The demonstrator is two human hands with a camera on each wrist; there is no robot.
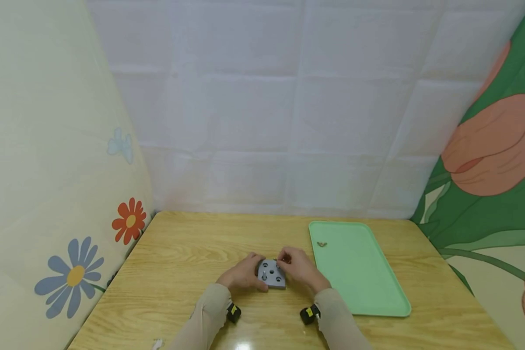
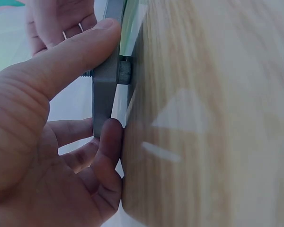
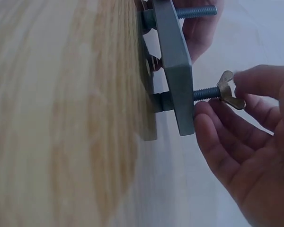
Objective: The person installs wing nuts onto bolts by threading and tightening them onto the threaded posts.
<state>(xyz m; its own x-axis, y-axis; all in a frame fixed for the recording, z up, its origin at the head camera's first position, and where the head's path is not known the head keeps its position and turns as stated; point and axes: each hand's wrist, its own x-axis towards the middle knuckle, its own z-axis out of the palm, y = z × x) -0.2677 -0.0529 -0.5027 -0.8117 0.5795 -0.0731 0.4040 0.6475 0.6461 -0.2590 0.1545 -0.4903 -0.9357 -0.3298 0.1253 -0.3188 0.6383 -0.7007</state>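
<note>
A grey metal plate (image 1: 271,279) with several holes stands slightly above the wooden table, with bolts through it. My left hand (image 1: 245,273) grips its left edge, thumb on the upper face and fingers beneath. In the right wrist view a brass wing nut (image 3: 225,91) sits at the end of one threaded bolt (image 3: 206,93), apart from the plate. The fingers of my right hand (image 1: 301,266) pinch the wing nut. A second bolt (image 3: 198,12) sticks up bare from the plate. Below the plate a knurled bolt head (image 2: 125,72) shows in the left wrist view.
On the right lies a light green tray (image 1: 358,272). Another brass-coloured wing nut (image 1: 322,244) rests near its far left corner. A small white scrap (image 1: 157,344) lies at the table's front left. Fabric hangs around the wooden table (image 1: 192,243).
</note>
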